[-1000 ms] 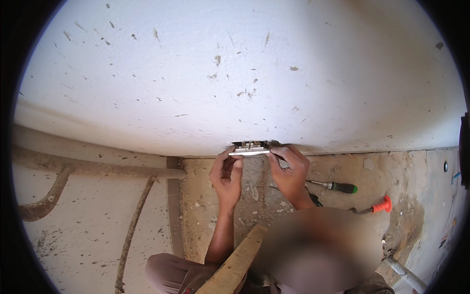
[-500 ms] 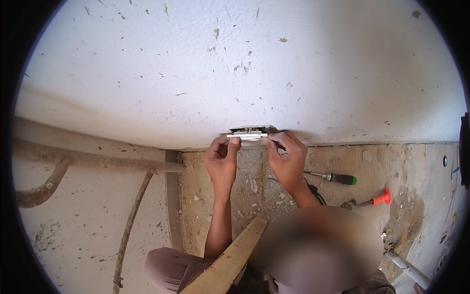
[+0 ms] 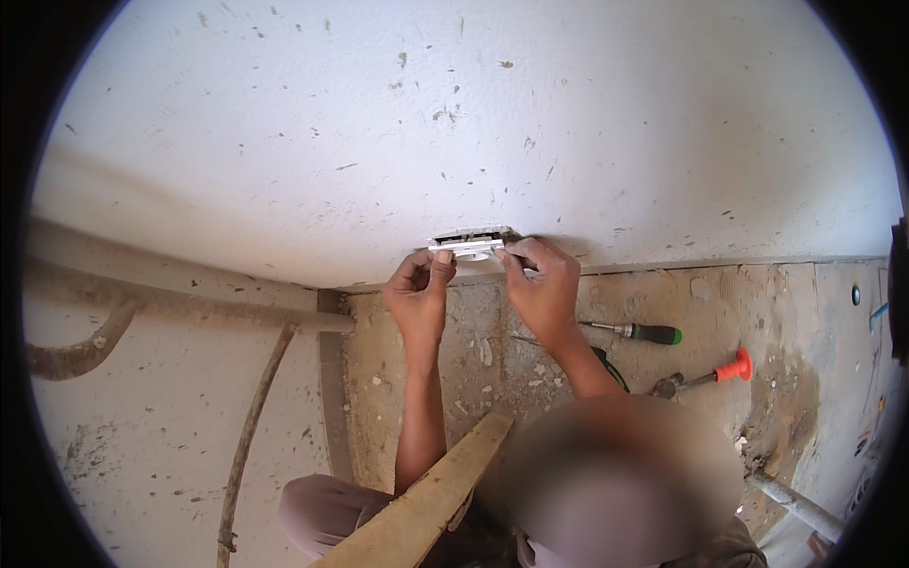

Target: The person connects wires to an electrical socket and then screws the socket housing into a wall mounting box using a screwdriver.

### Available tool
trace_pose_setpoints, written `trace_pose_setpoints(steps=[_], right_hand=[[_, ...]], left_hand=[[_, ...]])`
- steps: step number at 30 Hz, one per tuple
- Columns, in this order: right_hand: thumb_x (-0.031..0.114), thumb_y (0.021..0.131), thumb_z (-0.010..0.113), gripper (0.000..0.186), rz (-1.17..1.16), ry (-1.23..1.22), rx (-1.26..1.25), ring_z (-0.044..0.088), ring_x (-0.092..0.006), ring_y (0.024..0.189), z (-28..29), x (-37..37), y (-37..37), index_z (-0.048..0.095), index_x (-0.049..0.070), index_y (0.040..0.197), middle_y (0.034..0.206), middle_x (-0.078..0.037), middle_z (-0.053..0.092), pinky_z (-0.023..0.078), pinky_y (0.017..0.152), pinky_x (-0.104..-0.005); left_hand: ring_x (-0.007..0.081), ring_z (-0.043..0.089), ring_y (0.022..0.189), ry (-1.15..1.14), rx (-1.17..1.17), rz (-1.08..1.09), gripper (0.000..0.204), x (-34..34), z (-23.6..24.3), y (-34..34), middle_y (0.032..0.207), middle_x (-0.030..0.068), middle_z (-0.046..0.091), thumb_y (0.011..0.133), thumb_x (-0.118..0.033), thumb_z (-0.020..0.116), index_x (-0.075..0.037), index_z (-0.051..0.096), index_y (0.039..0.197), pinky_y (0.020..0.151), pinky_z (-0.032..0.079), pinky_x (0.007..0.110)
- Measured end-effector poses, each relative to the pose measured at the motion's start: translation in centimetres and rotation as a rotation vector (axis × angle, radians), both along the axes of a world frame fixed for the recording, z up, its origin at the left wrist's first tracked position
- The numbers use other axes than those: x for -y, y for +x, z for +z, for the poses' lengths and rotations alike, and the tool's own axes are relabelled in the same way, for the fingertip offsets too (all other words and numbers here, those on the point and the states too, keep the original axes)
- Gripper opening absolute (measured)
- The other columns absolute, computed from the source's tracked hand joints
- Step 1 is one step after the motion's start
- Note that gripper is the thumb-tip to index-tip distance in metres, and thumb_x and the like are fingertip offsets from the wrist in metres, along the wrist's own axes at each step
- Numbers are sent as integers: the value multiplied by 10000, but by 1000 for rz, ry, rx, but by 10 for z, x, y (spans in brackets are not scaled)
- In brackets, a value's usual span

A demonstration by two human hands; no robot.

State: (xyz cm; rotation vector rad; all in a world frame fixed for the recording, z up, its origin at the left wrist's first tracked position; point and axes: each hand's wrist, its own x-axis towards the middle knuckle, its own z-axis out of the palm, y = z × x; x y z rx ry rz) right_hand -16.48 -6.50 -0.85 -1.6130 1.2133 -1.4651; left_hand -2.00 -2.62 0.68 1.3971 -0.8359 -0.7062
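Observation:
A white socket-like fitting [image 3: 471,245], with a round part on its underside, sits at a rough opening [image 3: 492,231] low in the white wall. My left hand [image 3: 422,294] pinches the fitting's left end, thumb on its edge. The curled fingers of my right hand [image 3: 543,289] grip the other end. Some of the opening is hidden behind the fitting and fingertips.
On the dusty floor [image 3: 379,379] to my right lie a green-handled screwdriver [image 3: 653,333] and a red-gripped chisel [image 3: 731,368], with other tools partly hidden. A wooden plank [image 3: 426,502] slants beside my knee [image 3: 317,516]. Dirty pipes [image 3: 180,303] occupy the left side.
The wall, opening and both hands appear higher in the picture as the view shifts. The fitting is now tilted so that its round underside shows more, still held at both ends.

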Motion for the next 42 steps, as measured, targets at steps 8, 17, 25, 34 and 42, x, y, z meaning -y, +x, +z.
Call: trace_pose_setpoints(steps=[8, 17, 25, 34, 42], right_hand=[[4, 784, 719, 63, -15, -7, -16, 651, -169, 618, 3, 0, 4, 660, -17, 786, 723, -117, 655, 509, 577, -273], [52, 776, 742, 86, -56, -69, -84, 654, -205, 620, -2, 0, 0, 677, 0, 797, 726, -113, 666, 494, 587, -291], [62, 771, 742, 86, -51, -58, -86, 657, -208, 620, 4, -3, 1, 683, 6, 797, 716, -119, 665, 492, 584, -289], [50, 779, 731, 72, -42, 0, -68, 642, -178, 575, 0, -1, 1, 673, 9, 769, 702, -120, 669, 488, 568, -272], [58, 788, 723, 73, -54, 30, 23, 631, -179, 586, -2, -1, 3, 664, 14, 784, 695, -111, 660, 470, 555, -284]], left_hand=[[112, 630, 730, -7, -37, 56, 241, -1, 1, -1, 779, 79, 675, 865, -176, 732, 53, 674, 911, 706, 540, 249], [189, 661, 799, -61, -151, 109, 268, -2, -1, -12, 826, 141, 662, 865, -176, 726, 2, 531, 913, 751, 583, 330], [149, 646, 747, -43, -163, -2, 232, 0, 1, 3, 792, 111, 659, 864, -148, 724, -28, 525, 853, 722, 581, 302], [142, 636, 780, 1, -136, -51, 276, 0, -7, 6, 803, 97, 650, 899, -247, 687, -4, 558, 876, 782, 574, 319], [258, 658, 911, 183, -222, -240, 469, -3, 7, -2, 970, 192, 641, 954, -436, 558, 32, 560, 944, 848, 554, 371]])
